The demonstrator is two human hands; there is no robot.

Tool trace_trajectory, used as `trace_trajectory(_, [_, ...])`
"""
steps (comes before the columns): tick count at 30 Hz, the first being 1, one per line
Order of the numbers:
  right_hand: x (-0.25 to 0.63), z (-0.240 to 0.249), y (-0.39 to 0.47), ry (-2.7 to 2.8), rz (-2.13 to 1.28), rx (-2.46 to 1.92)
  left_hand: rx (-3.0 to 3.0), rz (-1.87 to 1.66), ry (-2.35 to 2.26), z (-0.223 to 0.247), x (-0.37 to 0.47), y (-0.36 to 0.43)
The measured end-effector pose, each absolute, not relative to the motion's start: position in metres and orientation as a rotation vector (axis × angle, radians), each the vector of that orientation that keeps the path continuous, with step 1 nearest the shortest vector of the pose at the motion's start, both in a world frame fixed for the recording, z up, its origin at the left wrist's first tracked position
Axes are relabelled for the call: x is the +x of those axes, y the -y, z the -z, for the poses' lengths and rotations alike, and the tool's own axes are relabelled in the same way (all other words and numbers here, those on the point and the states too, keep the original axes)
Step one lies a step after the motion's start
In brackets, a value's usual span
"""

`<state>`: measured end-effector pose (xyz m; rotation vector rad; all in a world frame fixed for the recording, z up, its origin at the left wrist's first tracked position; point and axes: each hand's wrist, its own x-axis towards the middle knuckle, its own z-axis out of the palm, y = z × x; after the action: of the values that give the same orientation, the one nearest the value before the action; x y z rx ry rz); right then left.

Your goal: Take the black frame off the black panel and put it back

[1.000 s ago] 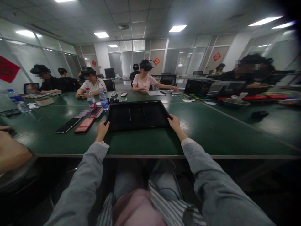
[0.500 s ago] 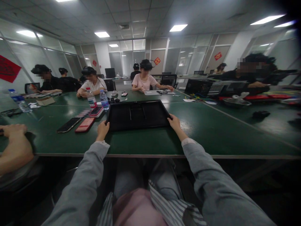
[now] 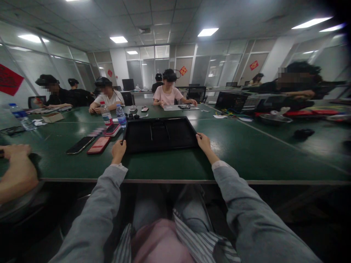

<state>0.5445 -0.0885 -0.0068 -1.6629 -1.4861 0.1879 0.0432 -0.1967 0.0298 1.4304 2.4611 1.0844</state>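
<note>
Left hand (image 3: pixel 119 151) and right hand (image 3: pixel 204 143), fingers curled, are shown gripping the near corners of a flat black tray (image 3: pixel 160 133), which lies on the green table (image 3: pixel 246 153). Two phones (image 3: pixel 90 145) lie to its left; water bottles (image 3: pixel 112 115) stand beyond.

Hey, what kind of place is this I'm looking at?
Probably an open office or meeting room: long green tables pushed together, glass partition walls at the back, a panelled ceiling with strip lights, and several seated people working at laptops.
</note>
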Motion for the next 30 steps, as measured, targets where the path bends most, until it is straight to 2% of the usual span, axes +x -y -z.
trace_trajectory(30, [0.536,-0.005,0.101,1.451,-0.271,-1.829,1.340,-1.014,-2.549,-0.039,0.050,0.203])
